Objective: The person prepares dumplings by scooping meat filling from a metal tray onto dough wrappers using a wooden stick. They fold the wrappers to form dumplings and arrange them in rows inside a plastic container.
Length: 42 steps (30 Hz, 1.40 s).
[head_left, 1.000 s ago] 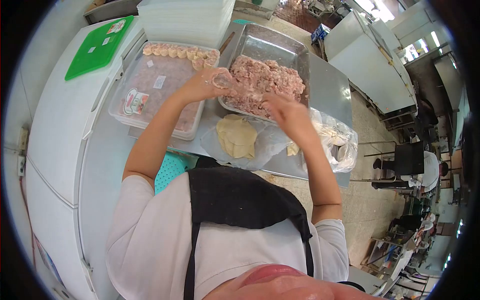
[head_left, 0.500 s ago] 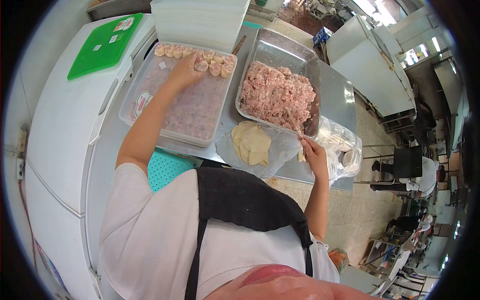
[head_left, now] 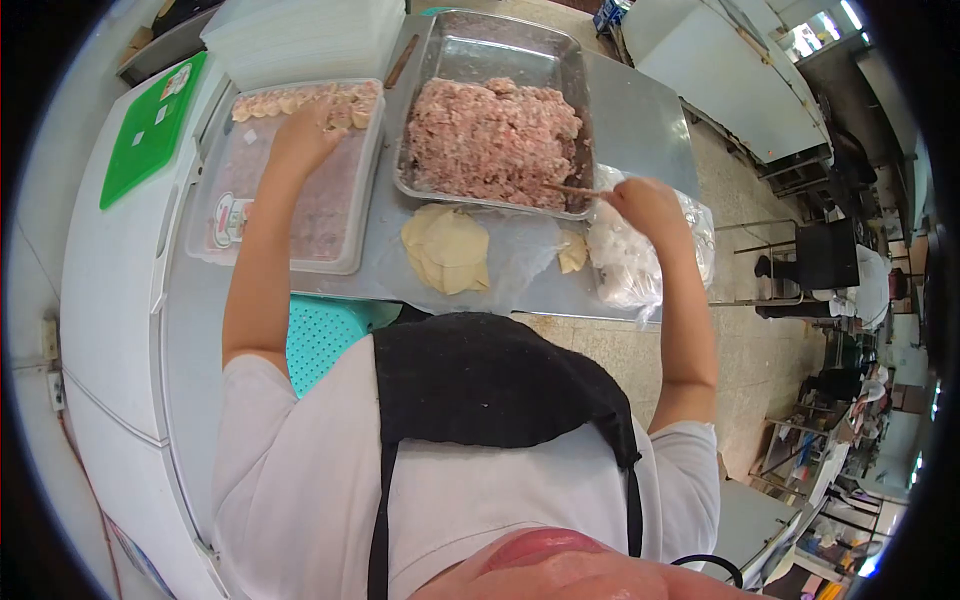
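Note:
At the back of the lidded plastic container, my left hand (head_left: 306, 138) reaches into the rows of open-topped meat dumplings (head_left: 357, 104). Its fingers close around one dumpling, partly hidden by the hand. My right hand (head_left: 645, 205) grips a thin, stick-like filling spreader (head_left: 575, 190), whose tip rests at the near right edge of the ground meat filling (head_left: 495, 140). The filling lies heaped in a deep metal tray (head_left: 500, 40). Between the hands, a stack of round dough wrappers (head_left: 447, 250) lies on plastic film.
A small wrapper piece (head_left: 572, 252) and a clear plastic bag (head_left: 625, 250) lie right of the stack. Stacked white trays (head_left: 300, 40) and a wooden handle (head_left: 402, 60) are behind. A green board (head_left: 150, 135) rests on a white freezer (head_left: 110, 300). A person (head_left: 862, 285) is far right.
The view has shifted, so the table appears further left and higher. My right hand has lifted and moved right, the spreader now nearly level. My left hand stays at the dumpling rows.

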Tool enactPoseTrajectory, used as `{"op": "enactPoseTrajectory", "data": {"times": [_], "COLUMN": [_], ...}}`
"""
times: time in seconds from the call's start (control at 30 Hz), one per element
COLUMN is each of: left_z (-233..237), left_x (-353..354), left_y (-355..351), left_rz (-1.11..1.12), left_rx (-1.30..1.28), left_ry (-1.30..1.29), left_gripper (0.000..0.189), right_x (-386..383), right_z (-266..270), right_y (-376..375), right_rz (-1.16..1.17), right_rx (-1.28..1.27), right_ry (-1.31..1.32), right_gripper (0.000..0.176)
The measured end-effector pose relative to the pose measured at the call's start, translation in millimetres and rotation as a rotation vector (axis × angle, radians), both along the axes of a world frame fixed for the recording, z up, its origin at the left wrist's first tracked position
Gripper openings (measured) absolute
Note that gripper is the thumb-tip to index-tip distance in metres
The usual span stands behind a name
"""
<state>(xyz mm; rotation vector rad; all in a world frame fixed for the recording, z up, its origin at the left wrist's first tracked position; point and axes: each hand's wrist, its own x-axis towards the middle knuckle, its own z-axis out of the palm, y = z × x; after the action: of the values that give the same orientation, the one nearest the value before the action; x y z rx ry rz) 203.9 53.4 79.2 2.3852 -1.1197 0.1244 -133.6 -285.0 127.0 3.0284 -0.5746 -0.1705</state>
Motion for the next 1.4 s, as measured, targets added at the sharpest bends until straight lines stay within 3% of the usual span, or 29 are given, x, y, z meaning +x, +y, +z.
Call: {"op": "enactPoseTrajectory", "data": {"times": [0.1,0.17,0.23,0.37,0.43,0.53,0.6,0.67,0.83,1.0,1.07,1.1,1.17,1.2,1.27,1.3,1.37,1.4], "left_z": [25.2,6.4,-21.1,-72.0,-87.6,-106.9,-99.0,-89.4,-49.5,-43.6,-45.8,-42.1,-32.8,-30.4,-27.0,-24.3,-20.3,-29.5], "left_x": [-94.1,-139.3,-168.0,-209.0,-219.7,-211.8,-212.0,-214.5,-210.3,-193.4,-187.3,-185.6,-187.1,-187.0,-185.3,-184.6,-182.8,-180.5], "left_y": [-28.8,-50.2,-64.0,-66.6,-64.2,-60.2,-58.2,-57.6,-58.5,-57.0,-57.0,-59.2,-65.5,-64.8,-61.5,-61.2,-60.1,-57.2], "left_rz": [-0.082,-0.259,-0.333,-0.289,-0.219,-0.183,-0.152,-0.036,-0.006,0.053,0.096,0.088,0.042,0.034,0.028,0.019,-0.294,-0.303], "left_rx": [-0.215,-0.257,-0.049,0.015,-0.112,-0.158,-0.126,-0.254,-0.391,-0.393,-0.643,-0.642,-1.154,-1.155,-0.887,-0.888,-0.569,-0.574], "left_ry": [0.22,0.256,0.344,0.309,0.144,0.236,0.29,0.536,0.583,0.649,1.037,1.036,1.498,1.503,1.156,1.162,0.227,0.233], "left_gripper": [0.039,0.031,0.025,0.023,0.023,0.023,0.021,0.019,0.021,0.022,0.016,0.016,0.014,0.014,0.014,0.014,0.015,0.015], "right_x": [13.5,21.7,9.9,3.8,13.5,36.6,25.9,14.5,12.2,45.3,48.7,45.1,40.1,37.8,36.9,36.7,33.6,35.6], "right_z": [-32.8,-50.3,-51.2,-9.0,-5.9,-64.3,-88.0,-91.6,-70.1,-52.3,-59.7,-67.9,-85.0,-87.5,-87.3,-81.5,-67.1,-58.4], "right_y": [-16.0,3.4,17.2,-4.9,-31.2,-43.6,-22.3,-17.3,-36.1,-8.7,6.6,12.8,11.5,5.1,-2.7,0.8,8.0,10.9], "right_rz": [0.141,0.29,0.391,0.442,0.406,0.429,0.463,0.487,0.286,0.388,0.413,0.405,0.392,0.387,0.23,0.222,0.127,0.118], "right_rx": [-0.16,-0.182,-0.156,-0.102,-0.061,0.008,0.09,0.174,0.605,0.302,0.179,0.248,0.405,0.398,0.627,0.621,0.704,0.697], "right_ry": [-0.01,-0.095,-0.131,-0.041,0.015,-0.066,-0.123,-0.177,-0.177,-0.149,-0.072,-0.112,-0.245,-0.243,-0.149,-0.148,-0.259,-0.259], "right_gripper": [0.024,0.015,0.013,0.016,0.022,0.029,0.032,0.036,0.039,0.037,0.037,0.037,0.036,0.036,0.034,0.034,0.033,0.033]}}
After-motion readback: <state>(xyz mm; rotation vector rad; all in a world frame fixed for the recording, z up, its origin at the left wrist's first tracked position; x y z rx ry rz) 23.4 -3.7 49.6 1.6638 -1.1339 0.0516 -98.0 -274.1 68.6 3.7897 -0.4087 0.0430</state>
